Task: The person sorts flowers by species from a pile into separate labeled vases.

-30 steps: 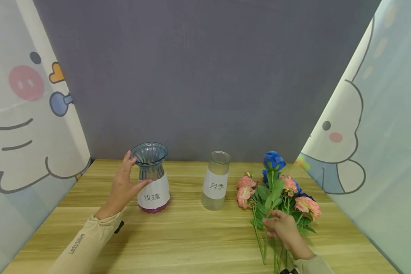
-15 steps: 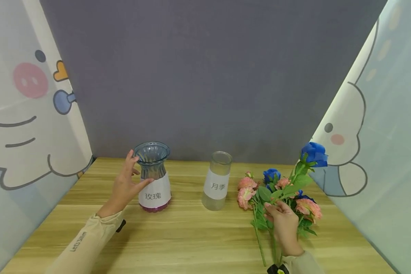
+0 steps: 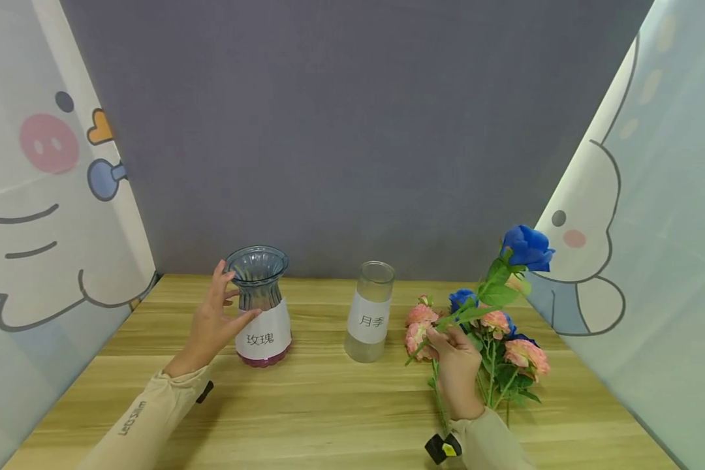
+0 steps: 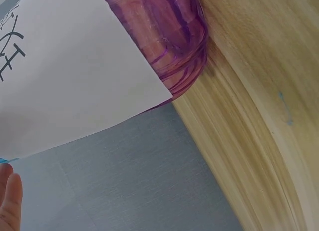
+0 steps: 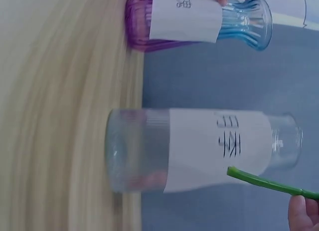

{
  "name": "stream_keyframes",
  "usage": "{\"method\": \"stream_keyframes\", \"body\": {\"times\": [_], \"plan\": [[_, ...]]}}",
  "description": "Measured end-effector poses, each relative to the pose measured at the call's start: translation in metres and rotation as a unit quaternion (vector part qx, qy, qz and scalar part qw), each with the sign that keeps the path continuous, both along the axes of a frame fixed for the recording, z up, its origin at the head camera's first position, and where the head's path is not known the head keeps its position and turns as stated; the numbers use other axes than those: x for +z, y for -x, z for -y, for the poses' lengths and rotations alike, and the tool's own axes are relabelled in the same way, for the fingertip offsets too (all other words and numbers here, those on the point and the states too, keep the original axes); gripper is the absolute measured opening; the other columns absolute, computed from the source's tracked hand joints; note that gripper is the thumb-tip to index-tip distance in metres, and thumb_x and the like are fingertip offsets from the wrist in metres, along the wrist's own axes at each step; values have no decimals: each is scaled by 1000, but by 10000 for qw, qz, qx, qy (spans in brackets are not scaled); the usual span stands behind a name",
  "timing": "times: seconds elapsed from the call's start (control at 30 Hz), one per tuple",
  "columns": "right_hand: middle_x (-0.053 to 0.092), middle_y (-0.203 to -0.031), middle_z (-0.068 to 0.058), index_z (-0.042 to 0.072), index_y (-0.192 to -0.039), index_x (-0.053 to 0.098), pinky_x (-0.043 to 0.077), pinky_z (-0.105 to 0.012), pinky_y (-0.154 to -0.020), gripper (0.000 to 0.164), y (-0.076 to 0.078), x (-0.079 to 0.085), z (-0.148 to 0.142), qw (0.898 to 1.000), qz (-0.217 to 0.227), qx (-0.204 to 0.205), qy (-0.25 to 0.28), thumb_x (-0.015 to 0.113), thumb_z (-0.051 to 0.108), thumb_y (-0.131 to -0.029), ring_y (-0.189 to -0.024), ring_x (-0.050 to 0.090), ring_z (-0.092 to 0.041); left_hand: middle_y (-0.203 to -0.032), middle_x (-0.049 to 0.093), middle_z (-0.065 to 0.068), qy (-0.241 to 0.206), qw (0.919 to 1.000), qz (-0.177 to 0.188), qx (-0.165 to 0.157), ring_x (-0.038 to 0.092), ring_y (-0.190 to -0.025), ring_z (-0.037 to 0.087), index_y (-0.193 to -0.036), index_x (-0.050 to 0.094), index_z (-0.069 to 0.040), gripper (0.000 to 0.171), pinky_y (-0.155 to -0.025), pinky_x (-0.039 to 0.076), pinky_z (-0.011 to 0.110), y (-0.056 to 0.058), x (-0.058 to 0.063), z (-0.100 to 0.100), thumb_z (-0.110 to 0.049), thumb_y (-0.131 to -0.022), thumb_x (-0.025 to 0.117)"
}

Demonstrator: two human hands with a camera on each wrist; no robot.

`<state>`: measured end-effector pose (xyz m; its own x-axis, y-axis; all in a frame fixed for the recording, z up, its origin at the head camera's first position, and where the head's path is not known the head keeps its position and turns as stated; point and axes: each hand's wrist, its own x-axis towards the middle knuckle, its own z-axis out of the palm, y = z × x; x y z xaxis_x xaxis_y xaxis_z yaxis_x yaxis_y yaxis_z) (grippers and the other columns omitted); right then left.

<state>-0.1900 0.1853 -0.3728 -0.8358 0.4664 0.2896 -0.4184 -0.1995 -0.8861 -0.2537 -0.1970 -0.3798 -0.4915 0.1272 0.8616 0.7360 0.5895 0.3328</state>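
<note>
A flared glass vase (image 3: 257, 284), blue above and purple at its base, stands on the left with a white label. My left hand (image 3: 214, 320) holds it at the neck, thumb across the front and fingers at its left side under the rim. On the right, my right hand (image 3: 457, 369) pinches the green stem (image 5: 264, 183) of a blue artificial rose (image 3: 527, 248) between thumb and fingers. The bloom leans up to the right; the cut stem end points left. In the right wrist view that end overlaps the labelled clear cylinder vase (image 5: 219, 151).
Pink flowers (image 3: 525, 356) and more blue roses (image 3: 463, 299) lie piled on the wooden table (image 3: 317, 418) at the right. A grey panel (image 3: 352, 143) rises behind the table, with cartoon-printed side walls (image 3: 47, 228) at both sides.
My right hand has lifted the blue rose out of the flower pile and moved it left. Its stem has swung from upright to slanted. The left hand stays at the blue and purple vase.
</note>
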Motion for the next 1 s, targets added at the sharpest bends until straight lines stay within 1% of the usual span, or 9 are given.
{"method": "stream_keyframes", "body": {"times": [0.07, 0.17, 0.23, 0.3, 0.4, 0.47, 0.57, 0.87, 1.0], "plan": [[57, -66, 0, 5, -72, 58, 56, -24, -60, 27, 3, 1, 6, 9995, -296, 43, 24, 57, -17, -87, -63, 65, -10, -148, 24, 34, 5, 10000, 38, 10, 64, -87, 46, -132, 37, 3, 72, -70, 48, 16, 0, 0, 0, -40, -85, 70], [58, -64, 1, 4, -71, 61, 56, -26, -59, 26, 9, 4, 17, 9987, -517, 23, 13, 58, -17, -85, -60, 64, -10, -148, 22, 35, -45, 9999, 139, -22, 63, -89, 47, -132, 36, 4, 74, -68, 47, 13, 0, 1, -1, -11, -76, 82], [58, -64, 1, 4, -70, 60, 56, -26, -58, 25, 13, 6, 24, 9985, -539, 13, -10, 59, -17, -85, -59, 64, -10, -148, 21, 35, -89, 9997, 202, -35, 62, -89, 48, -132, 36, 4, 80, -68, 47, 10, -1, 2, -3, 6, -67, 83], [59, -63, 1, 4, -70, 60, 56, -26, -57, 24, 15, 7, 31, 9986, -520, 92, 81, 61, -16, -85, -59, 64, -10, -149, 20, 35, -152, 9995, 285, -71, 61, -90, 48, -132, 35, 4, 84, -66, 50, 15, -2, 2, -4, 14, -62, 81], [59, -65, 1, 5, -70, 59, 56, -26, -58, 25, 17, 9, 43, 9983, -490, 260, 204, 61, -15, -85, -60, 62, -11, -151, 17, 33, -219, 9989, 403, -106, 59, -95, 48, -133, 34, 4, 86, -68, 56, 37, -4, 3, -6, 17, -62, 79], [58, -66, 0, 6, -70, 58, 56, -26, -59, 26, 16, 10, 50, 9982, -445, 353, 199, 61, -14, -86, -61, 62, -11, -151, 15, 33, -246, 9986, 455, -116, 57, -97, 49, -133, 34, 4, 85, -70, 53, 54, -5, 3, -7, 18, -62, 79], [56, -67, 1, 7, -69, 57, 56, -26, -61, 27, 16, 12, 61, 9980, -411, 457, 151, 62, -13, -86, -63, 62, -10, -152, 14, 33, -353, 9978, 532, -186, 54, -100, 52, -133, 33, 4, 85, -72, 48, 65, -5, 3, -8, 19, -62, 79], [58, -68, 0, -2, -74, 60, 57, -26, -63, 15, 25, 24, 92, 9917, -1061, 727, -12, 63, -14, -83, -65, 65, -10, -151, 12, 34, -514, 9966, 443, -471, 55, -98, 56, -131, 30, 4, 89, -66, 52, 56, -2, 3, -10, 23, -58, 79], [58, -69, 0, 0, -75, 60, 57, -29, -65, 14, 27, 33, 104, 9909, -1028, 873, -52, 66, -10, -84, -67, 66, -12, -151, 13, 34, -494, 9968, 391, -484, 56, -97, 55, -130, 31, 4, 88, -66, 52, 56, -3, 2, -9, 23, -59, 79]]}}
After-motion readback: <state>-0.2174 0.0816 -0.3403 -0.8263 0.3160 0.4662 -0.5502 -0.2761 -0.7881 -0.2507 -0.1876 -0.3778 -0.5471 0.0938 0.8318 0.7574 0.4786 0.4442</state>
